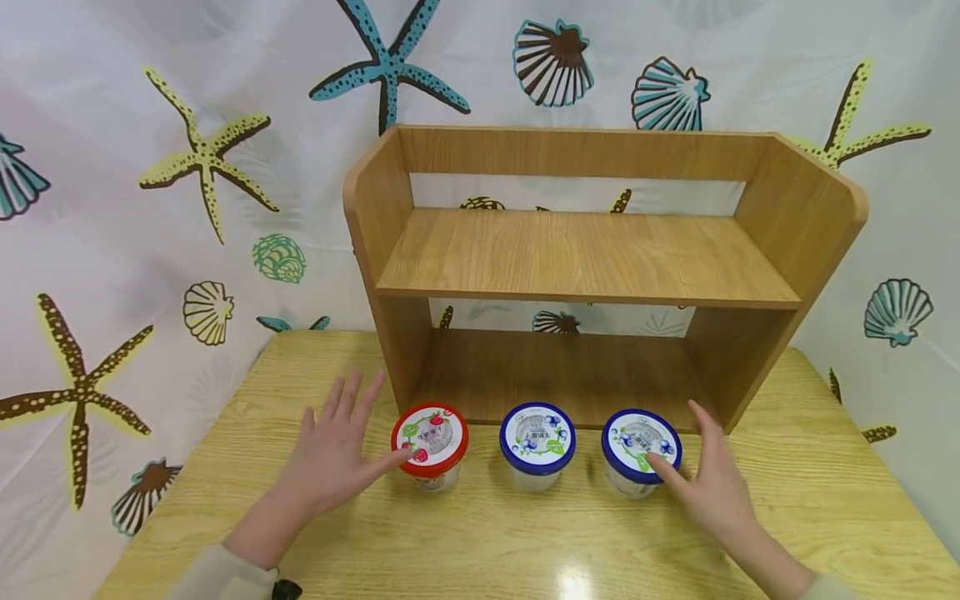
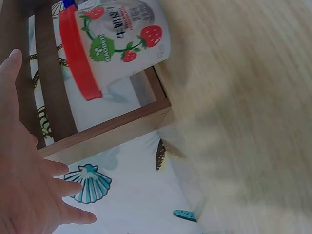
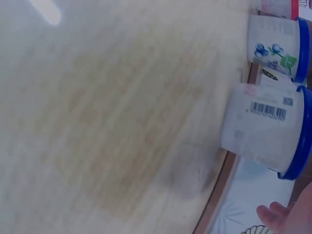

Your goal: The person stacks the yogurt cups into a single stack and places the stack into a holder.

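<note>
A yogurt tub with a red lid [image 1: 432,437] and strawberry print stands in front of the shelf, left of two blue-lidded tubs. Beside it my left hand [image 1: 330,454] is spread with straight fingers, its thumb near the lid's edge; contact cannot be made out. The middle blue-lidded tub [image 1: 537,442] has blueberry print, and no hand is at it. Around the right blue-lidded tub [image 1: 637,446] my right hand [image 1: 712,483] is held with thumb and fingers apart, the thumb overlapping the lid's edge in the head view. The right wrist view shows a barcode on this tub [image 3: 265,129].
A two-tier wooden shelf [image 1: 585,254] stands on the wooden table [image 1: 480,542], right behind the row of tubs. A white cloth [image 1: 247,50] printed with starfish and shells hangs behind and at the sides.
</note>
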Demonstrator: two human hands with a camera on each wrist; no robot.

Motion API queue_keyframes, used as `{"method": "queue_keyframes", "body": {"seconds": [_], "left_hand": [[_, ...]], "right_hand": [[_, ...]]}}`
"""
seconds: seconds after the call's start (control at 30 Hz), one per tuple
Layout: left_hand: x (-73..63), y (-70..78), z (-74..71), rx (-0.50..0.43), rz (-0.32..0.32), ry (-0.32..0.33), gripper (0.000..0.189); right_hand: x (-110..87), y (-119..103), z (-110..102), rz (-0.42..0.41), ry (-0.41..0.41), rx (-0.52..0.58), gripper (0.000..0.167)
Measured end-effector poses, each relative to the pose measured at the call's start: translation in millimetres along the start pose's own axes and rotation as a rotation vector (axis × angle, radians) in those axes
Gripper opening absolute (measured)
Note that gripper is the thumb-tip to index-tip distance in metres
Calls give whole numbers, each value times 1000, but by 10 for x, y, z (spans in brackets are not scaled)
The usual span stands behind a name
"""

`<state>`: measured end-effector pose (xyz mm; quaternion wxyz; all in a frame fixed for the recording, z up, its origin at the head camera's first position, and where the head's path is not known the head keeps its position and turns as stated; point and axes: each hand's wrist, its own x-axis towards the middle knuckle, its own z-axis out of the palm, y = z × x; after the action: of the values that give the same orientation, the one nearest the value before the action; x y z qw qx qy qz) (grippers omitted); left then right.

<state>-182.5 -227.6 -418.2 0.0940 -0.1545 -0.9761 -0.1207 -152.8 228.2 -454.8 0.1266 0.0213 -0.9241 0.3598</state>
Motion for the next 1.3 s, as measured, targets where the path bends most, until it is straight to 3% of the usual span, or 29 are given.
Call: {"method": "queue_keyframes", "body": {"seconds": [0.3, 0.63, 0.83, 1.03, 1.3], "left_hand": [[0, -18, 150, -26, -2, -18, 102], [-4, 2, 290, -140, -5, -29, 103], [-7, 26, 347, -189, -8, -47, 103], [8, 13, 422, -278, 9, -41, 102], [13, 31, 455, -392, -29, -110, 104]], "right_hand": [[-85, 31, 130, 64, -54, 139, 86], [-149, 69, 270, 91, -64, 319, 73], [-173, 72, 299, 119, -64, 327, 72], [-195, 78, 308, 92, -42, 330, 68], [-231, 95, 307, 45, -31, 343, 67]]}}
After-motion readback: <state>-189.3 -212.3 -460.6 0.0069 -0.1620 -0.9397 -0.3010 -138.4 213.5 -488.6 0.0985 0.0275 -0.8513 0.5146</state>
